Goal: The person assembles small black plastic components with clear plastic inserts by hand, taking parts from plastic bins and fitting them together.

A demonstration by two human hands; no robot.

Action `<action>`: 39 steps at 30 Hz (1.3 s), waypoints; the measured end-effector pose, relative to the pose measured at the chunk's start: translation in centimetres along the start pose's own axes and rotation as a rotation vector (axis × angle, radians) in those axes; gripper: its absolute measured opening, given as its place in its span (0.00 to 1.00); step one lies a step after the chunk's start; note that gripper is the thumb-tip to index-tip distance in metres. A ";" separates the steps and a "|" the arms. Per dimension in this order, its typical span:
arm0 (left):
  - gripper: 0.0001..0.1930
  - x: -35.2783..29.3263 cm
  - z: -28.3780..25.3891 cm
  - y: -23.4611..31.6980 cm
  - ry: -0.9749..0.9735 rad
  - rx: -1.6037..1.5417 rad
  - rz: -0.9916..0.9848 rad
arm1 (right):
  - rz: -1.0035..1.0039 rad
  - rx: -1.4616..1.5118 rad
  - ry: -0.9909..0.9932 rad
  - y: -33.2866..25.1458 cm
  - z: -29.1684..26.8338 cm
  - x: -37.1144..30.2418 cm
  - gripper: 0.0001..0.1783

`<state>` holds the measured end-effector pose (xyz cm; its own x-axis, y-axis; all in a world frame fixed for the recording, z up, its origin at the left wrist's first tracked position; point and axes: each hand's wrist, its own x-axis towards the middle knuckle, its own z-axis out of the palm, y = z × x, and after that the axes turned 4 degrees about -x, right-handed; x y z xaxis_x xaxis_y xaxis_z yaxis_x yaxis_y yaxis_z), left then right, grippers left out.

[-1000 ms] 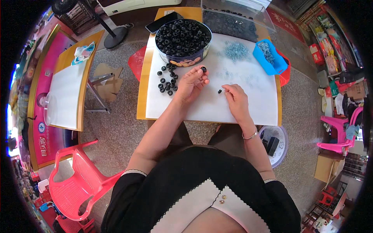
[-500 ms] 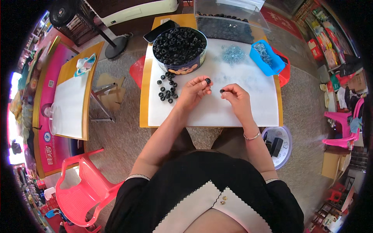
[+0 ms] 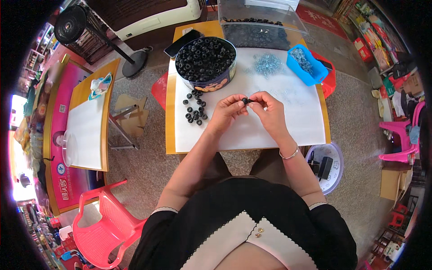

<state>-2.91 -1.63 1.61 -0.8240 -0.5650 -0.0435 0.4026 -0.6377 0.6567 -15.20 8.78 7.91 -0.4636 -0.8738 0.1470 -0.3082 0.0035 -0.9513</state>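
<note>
Above the white sheet on the table, my left hand pinches a small black round piece. Its fingers are closed around the piece. My right hand meets it there, thumb and forefinger pinched on a small dark part that is mostly hidden by the fingertips. Left of my hands, several loose black round pieces with holes lie on the sheet. Behind them stands a round tin heaped with more of the same pieces.
A pile of tiny clear-blue parts lies beyond my hands, beside a blue plastic tub holding more. At the back are a clear bin with black pieces and a phone. A pink chair stands at left.
My hands have come together, the right moving left, so the black piece and the small dark part now meet. The view has shifted slightly.
</note>
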 end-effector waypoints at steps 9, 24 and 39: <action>0.10 -0.1 0.1 -0.7 0.037 0.118 0.063 | -0.104 -0.133 0.062 0.1 0.4 -0.5 0.05; 0.17 -0.2 0.5 -0.3 0.019 0.344 0.097 | -0.026 -0.048 -0.123 0.5 -1.1 0.2 0.10; 0.44 -0.4 0.6 0.2 -0.150 0.083 -0.024 | -0.345 -0.287 -0.270 0.4 -1.6 -0.1 0.13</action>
<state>-2.74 -1.18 2.24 -0.8858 -0.4614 0.0490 0.3528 -0.6011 0.7171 -16.61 9.65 7.99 -0.0761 -0.9417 0.3276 -0.6379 -0.2066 -0.7419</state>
